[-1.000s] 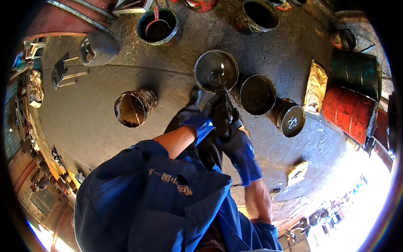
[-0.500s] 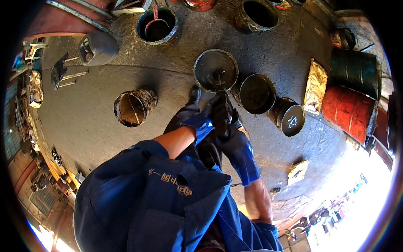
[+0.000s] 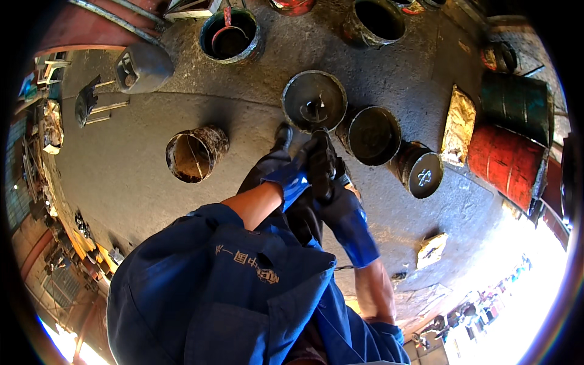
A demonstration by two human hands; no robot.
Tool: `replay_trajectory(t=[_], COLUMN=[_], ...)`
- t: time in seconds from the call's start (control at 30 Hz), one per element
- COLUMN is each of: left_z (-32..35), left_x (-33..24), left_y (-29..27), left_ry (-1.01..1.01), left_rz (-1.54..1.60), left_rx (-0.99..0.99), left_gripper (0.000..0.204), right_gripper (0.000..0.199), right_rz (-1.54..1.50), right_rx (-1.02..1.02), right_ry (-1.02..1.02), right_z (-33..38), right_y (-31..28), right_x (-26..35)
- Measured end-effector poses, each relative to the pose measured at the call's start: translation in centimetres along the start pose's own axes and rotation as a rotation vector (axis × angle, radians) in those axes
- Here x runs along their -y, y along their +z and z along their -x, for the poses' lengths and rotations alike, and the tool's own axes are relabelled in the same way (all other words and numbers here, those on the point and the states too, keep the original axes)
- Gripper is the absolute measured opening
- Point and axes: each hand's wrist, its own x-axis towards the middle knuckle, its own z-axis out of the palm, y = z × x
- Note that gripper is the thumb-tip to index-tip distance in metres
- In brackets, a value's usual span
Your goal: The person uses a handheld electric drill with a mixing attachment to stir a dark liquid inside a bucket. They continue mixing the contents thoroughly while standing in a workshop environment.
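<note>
Both my gloved hands are closed around a dark, grimy power tool (image 3: 322,159) that looks like a drill. My left hand (image 3: 288,180), in a blue glove blackened at the fingers, grips its front part. My right hand (image 3: 345,214) wraps the rear end, lower in the view. The tool's nose reaches the near rim of a round bucket (image 3: 298,82) of dark liquid. A small dark shape with a pale glint breaks the liquid's surface; whatever joins it to the tool is hidden. One of my boots (image 3: 282,136) stands beside this bucket.
Two more filled buckets (image 3: 372,135) (image 3: 424,174) stand close on the right. A tipped rusty bucket (image 3: 196,153) lies left. Farther off are a bucket with a red-handled dipper (image 3: 230,36), a black jerrycan (image 3: 146,68), a red drum (image 3: 505,164) and a green drum (image 3: 514,103).
The glint and ripples at the middle of the bucket's dark liquid look different. My hands keep their hold on the tool with hardly any movement.
</note>
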Motion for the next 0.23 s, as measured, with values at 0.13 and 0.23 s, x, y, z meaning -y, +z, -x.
replay_trajectory(t=[0.13,0.23], left_z=[-1.8,-0.4], left_x=[2.5,0.2], left_y=[5.8,2.0], left_ry=[0.226,0.067], left_rz=[-0.641,-0.361], left_rx=[-0.936,-0.548], left_gripper=[0.029,0.028], right_gripper=[0.042,0.043], right_rz=[0.005,0.027], right_rx=[-0.041,-0.063], right_ry=[0.027,0.054], right_z=[0.2,-0.2], right_y=[0.3,0.7], right_x=[-0.6,-1.6])
